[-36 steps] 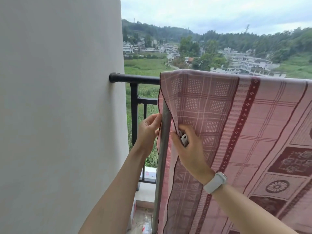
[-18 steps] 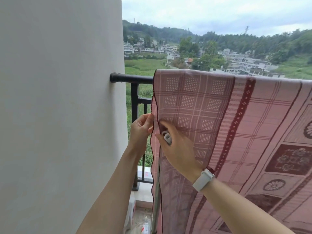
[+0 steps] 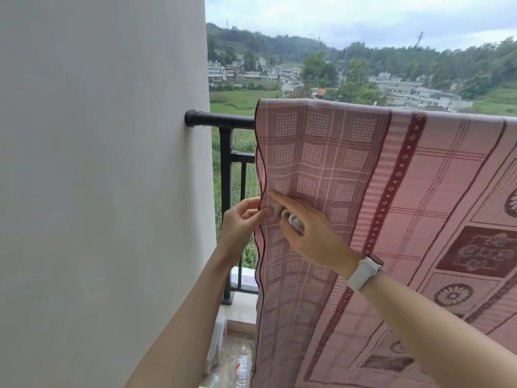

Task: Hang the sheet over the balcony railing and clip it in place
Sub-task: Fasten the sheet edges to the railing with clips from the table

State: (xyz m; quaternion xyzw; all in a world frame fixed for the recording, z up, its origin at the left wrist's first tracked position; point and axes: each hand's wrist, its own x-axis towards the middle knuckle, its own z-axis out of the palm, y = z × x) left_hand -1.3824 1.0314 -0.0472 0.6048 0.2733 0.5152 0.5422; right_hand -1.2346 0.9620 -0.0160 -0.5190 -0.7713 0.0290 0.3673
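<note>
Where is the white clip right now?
In the head view, the white clip sits in the right hand, against the sheet near its left edge.

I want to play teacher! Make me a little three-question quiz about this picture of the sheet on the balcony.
1. True or false: the pink patterned sheet is draped over the black metal balcony railing.
2. Which hand holds the small white plastic clips? A) left hand B) right hand C) neither
3. Fill in: the left hand pinches the sheet at its dark-trimmed ____.

Key: 1. True. 2. B; that wrist wears a white watch band. 3. Edge, the side nearest the white wall.
</note>
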